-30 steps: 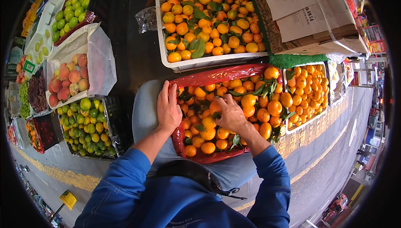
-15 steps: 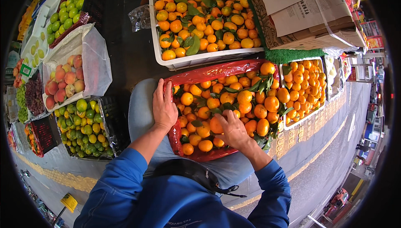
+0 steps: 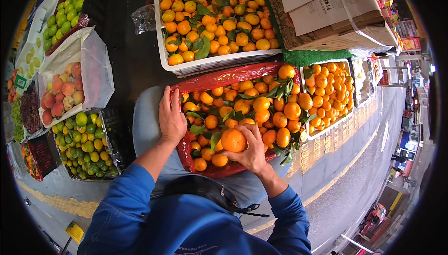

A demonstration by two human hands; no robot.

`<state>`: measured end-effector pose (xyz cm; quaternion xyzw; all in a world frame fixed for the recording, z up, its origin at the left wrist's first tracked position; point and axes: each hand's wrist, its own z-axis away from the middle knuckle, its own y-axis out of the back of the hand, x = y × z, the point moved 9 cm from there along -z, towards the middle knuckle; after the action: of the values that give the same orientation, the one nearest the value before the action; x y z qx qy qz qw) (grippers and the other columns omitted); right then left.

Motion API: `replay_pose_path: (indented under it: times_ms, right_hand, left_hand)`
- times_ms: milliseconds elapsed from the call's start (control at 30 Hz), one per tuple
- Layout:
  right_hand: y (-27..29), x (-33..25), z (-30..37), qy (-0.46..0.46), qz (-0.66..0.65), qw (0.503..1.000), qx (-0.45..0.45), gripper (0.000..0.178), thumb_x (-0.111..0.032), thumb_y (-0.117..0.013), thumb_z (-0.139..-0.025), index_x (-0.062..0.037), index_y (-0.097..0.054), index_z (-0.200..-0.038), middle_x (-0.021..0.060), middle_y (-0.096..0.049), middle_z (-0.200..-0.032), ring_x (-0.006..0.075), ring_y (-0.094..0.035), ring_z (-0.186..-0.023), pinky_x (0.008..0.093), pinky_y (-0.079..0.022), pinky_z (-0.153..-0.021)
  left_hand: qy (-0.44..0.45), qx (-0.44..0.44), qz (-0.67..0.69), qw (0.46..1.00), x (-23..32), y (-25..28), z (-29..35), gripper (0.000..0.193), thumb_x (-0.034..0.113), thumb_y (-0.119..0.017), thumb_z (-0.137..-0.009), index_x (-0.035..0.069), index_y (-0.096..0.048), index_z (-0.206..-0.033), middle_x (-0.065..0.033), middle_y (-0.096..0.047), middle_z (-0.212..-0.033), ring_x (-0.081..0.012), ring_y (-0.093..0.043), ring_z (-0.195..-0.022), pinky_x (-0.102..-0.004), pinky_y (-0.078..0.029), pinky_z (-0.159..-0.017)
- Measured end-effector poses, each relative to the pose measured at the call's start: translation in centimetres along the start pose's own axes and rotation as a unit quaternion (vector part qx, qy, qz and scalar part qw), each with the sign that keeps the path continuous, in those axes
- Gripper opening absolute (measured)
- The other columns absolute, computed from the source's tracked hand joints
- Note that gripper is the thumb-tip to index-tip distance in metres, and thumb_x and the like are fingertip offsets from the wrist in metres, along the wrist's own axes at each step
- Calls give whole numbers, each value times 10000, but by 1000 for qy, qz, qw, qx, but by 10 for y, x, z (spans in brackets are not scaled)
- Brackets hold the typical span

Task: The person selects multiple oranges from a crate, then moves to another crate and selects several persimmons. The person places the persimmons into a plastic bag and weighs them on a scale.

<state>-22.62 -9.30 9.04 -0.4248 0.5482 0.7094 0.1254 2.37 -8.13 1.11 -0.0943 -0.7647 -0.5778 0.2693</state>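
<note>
While the bare left hand (image 3: 172, 122) rests unclenched on the left edge of the red-plastic-lined box (image 3: 224, 77), apparently steadying it, the bare right hand (image 3: 253, 150) grips one round orange mandarin (image 3: 233, 140) over the box's near side, presumably from the right to keep it controlled.

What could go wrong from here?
The right hand holds an orange between thumb and fingers; it might slip and bruise. Fruit is heaped up to the right edge of the red-lined crate, so a bump could roll some off. The crate seems to rest partly on the legs, left hand at its left rim; shifting them may tip it.
</note>
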Motion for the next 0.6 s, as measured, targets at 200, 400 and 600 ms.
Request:
replay_pose_path:
  times_ms: [200,400,600]
  right_hand:
    - [17,-29,1,9,-90,995,41,775,-236,-961,-675,-25,-606,-1330,139,-596,-1237,303,-621,-1126,411,-520,-982]
    - [-32,-21,1,-202,-673,712,-4,769,-540,-653,-917,-11,-457,-1440,211,-606,-1264,301,-659,-1010,399,-556,-872]
    - [-40,-16,-8,-174,-701,691,-28,575,-504,-609,-948,-16,-549,-1246,157,-632,-1020,251,-608,-761,344,-508,-633]
  left_hand:
    - [-1,6,6,1000,0,1,0,691,-69,-564,-790,-7,-458,-1470,-252,-365,-1559,-453,-454,-1336,-500,-394,-1131]
    - [5,-2,-7,1000,-1,-2,0,672,-50,-562,-802,-14,-459,-1465,-247,-369,-1554,-447,-451,-1341,-496,-384,-1139]
    - [21,-14,-7,1000,-2,-2,0,682,-56,-575,-795,-3,-461,-1464,-244,-363,-1558,-444,-458,-1331,-495,-391,-1131]
